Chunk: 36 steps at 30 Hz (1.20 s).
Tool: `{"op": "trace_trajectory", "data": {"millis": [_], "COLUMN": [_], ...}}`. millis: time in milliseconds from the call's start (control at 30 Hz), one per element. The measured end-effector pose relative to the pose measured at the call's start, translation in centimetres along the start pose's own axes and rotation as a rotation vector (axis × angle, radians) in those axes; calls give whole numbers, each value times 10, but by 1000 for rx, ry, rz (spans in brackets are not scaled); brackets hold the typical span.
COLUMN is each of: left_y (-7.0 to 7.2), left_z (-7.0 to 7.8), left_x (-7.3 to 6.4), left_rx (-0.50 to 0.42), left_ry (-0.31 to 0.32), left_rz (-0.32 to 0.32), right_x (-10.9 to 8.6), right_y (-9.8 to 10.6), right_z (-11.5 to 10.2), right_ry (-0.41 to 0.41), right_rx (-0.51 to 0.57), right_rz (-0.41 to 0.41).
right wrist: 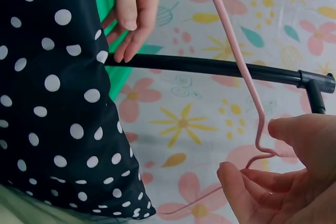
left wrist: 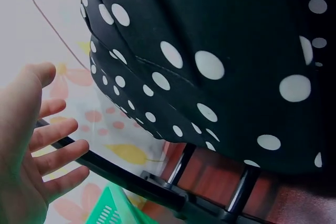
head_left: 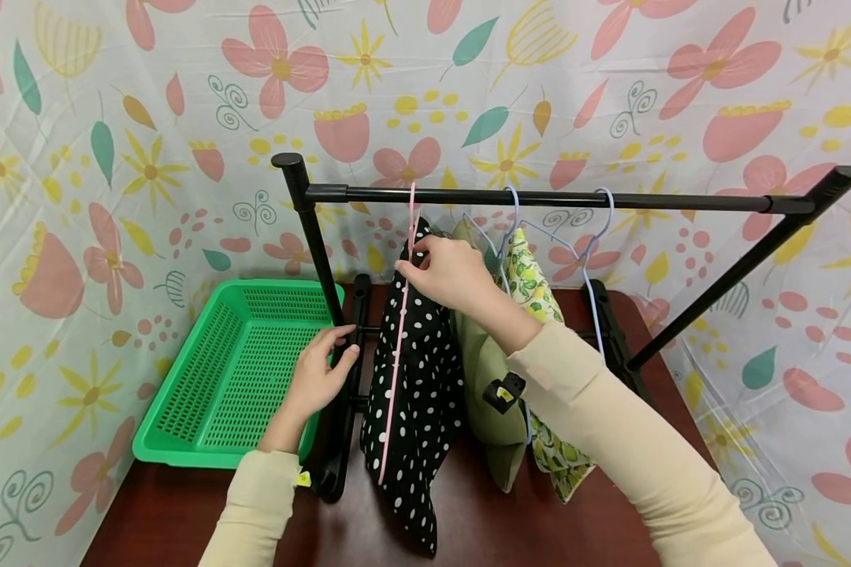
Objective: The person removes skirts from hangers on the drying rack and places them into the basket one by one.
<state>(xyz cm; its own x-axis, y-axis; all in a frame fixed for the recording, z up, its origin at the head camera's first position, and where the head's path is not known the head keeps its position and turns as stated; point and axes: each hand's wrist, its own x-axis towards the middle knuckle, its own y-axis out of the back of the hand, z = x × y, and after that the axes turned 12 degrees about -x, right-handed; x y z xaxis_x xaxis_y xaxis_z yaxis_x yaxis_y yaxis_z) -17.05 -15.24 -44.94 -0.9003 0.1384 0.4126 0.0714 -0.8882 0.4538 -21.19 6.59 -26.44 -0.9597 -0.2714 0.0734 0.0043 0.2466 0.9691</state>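
Note:
A black cloth with white polka dots [head_left: 425,378] hangs from a pink hanger [head_left: 397,346], whose hook is over the rail [head_left: 454,197] of a black rack. My right hand [head_left: 450,272] is at the hanger's neck, just under the hook. In the right wrist view, the thumb and fingers of that hand lie either side of the pink wire with a gap between them. My left hand [head_left: 319,374], fingers loosely extended and holding nothing, is beside the rack's left post [head_left: 319,260]. The left wrist view shows its spread fingers near the dotted cloth [left wrist: 210,66].
Left of the rack, a green basket [head_left: 159,429] stands on the dark red table [head_left: 539,520]. Right of the dotted cloth hang an olive cloth [head_left: 485,378] and a lemon-print cloth [head_left: 535,276], near two blue hangers [head_left: 596,291]. A flower-print sheet [head_left: 184,102] backs everything.

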Motion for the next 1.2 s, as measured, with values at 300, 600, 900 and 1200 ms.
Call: {"op": "trace_trajectory", "data": {"millis": [300, 600, 900, 1200], "left_y": [-4, -12, -15, -16], "left_z": [-6, -13, -13, -13], "left_x": [-6, -9, -11, -12], "left_rx": [-28, -16, -36, -55], "left_ry": [59, 59, 85, 91], "left_rz": [14, 63, 57, 53], "right_x": [6, 10, 12, 14], "right_y": [-8, -9, -1, 2], "right_z": [-5, -3, -5, -9], "right_ry": [-29, -15, 2, 6], "right_rx": [-35, -30, -10, -38], "right_rz": [68, 85, 40, 51]}}
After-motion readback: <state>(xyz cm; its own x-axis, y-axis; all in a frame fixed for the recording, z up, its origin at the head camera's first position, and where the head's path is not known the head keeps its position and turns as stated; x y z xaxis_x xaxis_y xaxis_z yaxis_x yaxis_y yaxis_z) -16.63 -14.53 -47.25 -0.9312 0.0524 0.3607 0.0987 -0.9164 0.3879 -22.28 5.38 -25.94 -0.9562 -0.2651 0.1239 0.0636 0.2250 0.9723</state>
